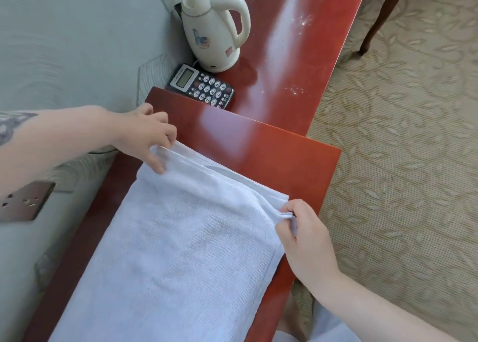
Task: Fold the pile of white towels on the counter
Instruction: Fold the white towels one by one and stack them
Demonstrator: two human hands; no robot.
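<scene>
A white towel [181, 243] lies spread along the red-brown wooden counter [279, 158], doubled over so two layers show at its far edge. My left hand [147, 137] pinches the far left corner of the towel. My right hand [302, 235] pinches the far right corner near the counter's right edge. Both corners are lifted slightly off the layer beneath. The towel's near end runs out of view at the bottom.
A cream electric kettle [214, 28] and a black desk phone [204, 86] stand on the lower red shelf beyond the counter. A wall socket [23, 202] is at the left. Patterned carpet [401, 160] and a chair leg [375, 23] lie to the right.
</scene>
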